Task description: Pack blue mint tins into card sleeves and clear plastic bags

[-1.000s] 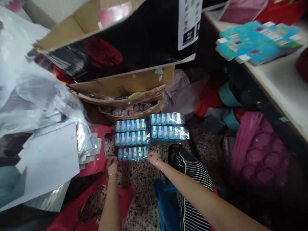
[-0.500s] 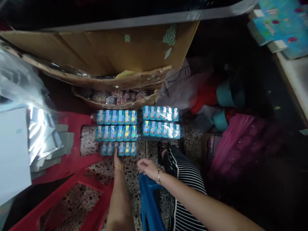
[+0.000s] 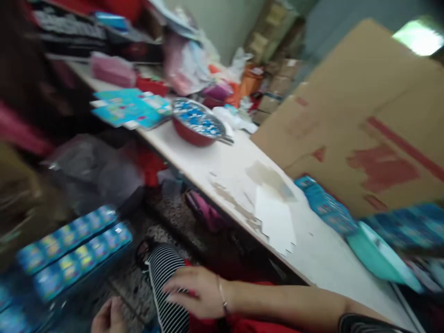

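Observation:
My right hand [image 3: 196,291] hovers over or rests on my striped trouser leg [image 3: 168,268]; I cannot tell which. Its thumb and fingers are apart with nothing between them. At the bottom edge, part of my left hand [image 3: 109,317] shows, blurred, with loosely bent fingers and nothing visible in them. Left of it, shiny blue blister-like packs lie in two rows, an upper row [image 3: 69,233] and a lower row [image 3: 83,259]. More blue packs [image 3: 14,319] are cut off at the lower left corner.
A white worktop [image 3: 239,175] runs diagonally, bearing blue printed cards [image 3: 130,107], a red bowl [image 3: 194,136] of small blue-and-white pieces, white sheets [image 3: 275,217] and a turquoise basin [image 3: 381,259]. Behind it stands a large cardboard box [image 3: 333,106]. A clear plastic bag [image 3: 93,166] lies at left.
My view has swung right and up towards the worktop. My left hand has come away from the blue pack it touched. My right hand has moved over my leg.

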Demonstrator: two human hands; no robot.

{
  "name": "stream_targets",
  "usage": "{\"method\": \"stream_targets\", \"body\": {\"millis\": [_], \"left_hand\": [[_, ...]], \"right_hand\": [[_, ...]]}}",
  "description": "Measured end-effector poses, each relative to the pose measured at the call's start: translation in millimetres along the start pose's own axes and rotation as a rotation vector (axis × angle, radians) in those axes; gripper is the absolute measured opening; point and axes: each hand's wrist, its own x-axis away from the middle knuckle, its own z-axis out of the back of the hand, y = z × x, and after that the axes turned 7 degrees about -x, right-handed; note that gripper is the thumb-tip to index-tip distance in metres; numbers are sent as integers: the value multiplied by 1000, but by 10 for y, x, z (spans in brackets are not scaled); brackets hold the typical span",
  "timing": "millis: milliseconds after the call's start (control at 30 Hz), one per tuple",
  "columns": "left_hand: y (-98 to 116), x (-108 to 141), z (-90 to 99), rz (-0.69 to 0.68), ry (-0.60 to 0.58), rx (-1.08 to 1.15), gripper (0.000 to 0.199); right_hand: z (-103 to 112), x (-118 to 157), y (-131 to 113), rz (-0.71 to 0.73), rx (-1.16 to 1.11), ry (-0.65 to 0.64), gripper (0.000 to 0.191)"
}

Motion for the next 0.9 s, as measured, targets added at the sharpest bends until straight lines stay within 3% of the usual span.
{"method": "stream_targets", "body": {"millis": [67,167,267,367,433,500,633,900], "left_hand": [[604,314,-421,-385,-58,-130,32],[1531,941,-1129,-1091,-500,-146,21],[2149,1619,-1917,-1625,-918,-319,34],[2322,2129,-2593,-1959,-1193,-602,62],[2301,2302,-2869,-2077,-1319,-770,60],[2279,2368,-2990,-2135,-1395,-860,46],[2368,2426,-2985,-2146,-1428,-883,26],[2525,2516,-3057,-2204,-1483,-854,30]], "right_hand": [[689,449,-25,-36,124,308,25],[1424,1294,87,-243,193,831,25],[1724,2118,285,-406,124,1159,30],[1715,2745,432,-476,-6,1306,34],[1644,3025,484,-499,-81,1330,34],[1584,3213,515,-508,-158,1325,33],[1568,3420,588,-476,-337,1290,33],[1658,3642,868,-403,-651,1251,35]]}}
